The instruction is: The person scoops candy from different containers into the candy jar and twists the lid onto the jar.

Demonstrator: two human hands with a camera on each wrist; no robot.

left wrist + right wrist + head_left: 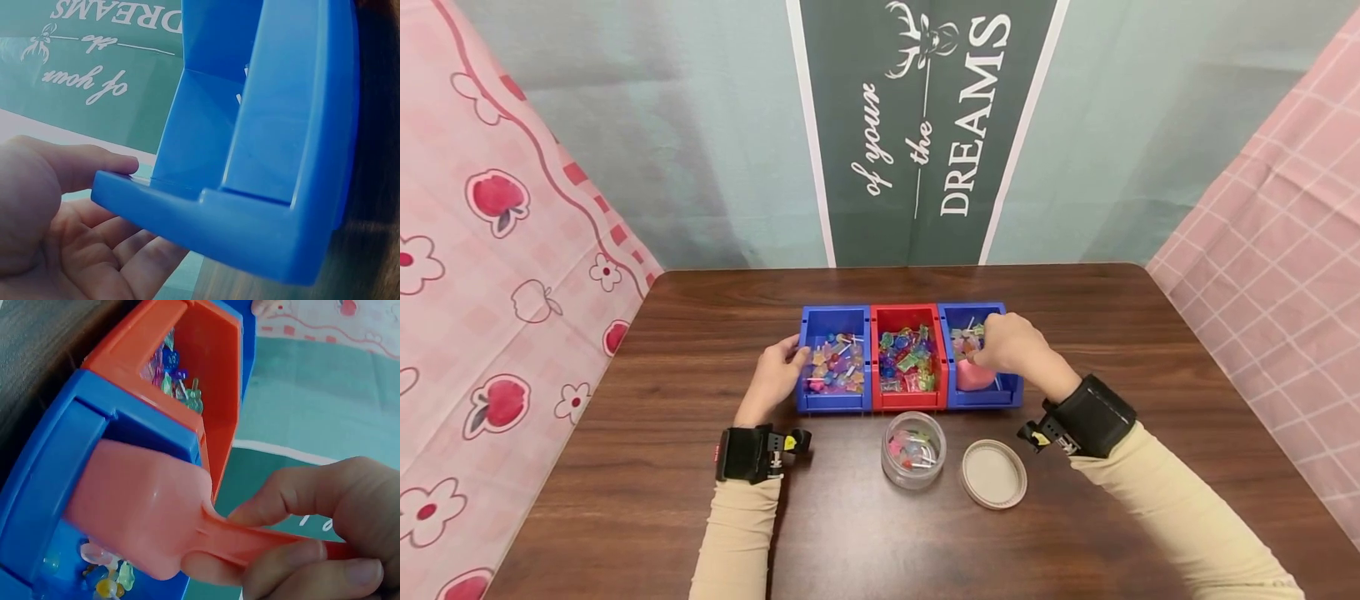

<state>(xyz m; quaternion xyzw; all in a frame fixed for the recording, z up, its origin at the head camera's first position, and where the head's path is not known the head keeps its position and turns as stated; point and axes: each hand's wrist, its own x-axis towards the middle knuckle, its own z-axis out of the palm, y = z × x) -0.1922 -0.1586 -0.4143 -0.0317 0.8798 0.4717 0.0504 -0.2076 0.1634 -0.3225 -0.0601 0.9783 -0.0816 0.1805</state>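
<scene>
A row of three joined bins stands on the table. My left hand (772, 375) grips the side wall of the left blue bin (835, 403), thumb over the rim and fingers outside, as the left wrist view shows. My right hand (1017, 346) holds a pink scoop (147, 500) by its handle. The scoop's bowl is inside the right blue bin (62, 481), above small colourful charms (107, 584); what the bowl contains is hidden. The middle red bin (910, 402) has clear coloured pieces (910, 358) in it. Lollipop-like charms (837, 362) lie in the left bin.
In front of the bins a clear jar (913, 478) with some charms in it stands without its lid. A round pale lid (993, 473) lies to its right on the brown wooden table (850, 542). A printed curtain (715, 125) hangs behind the table.
</scene>
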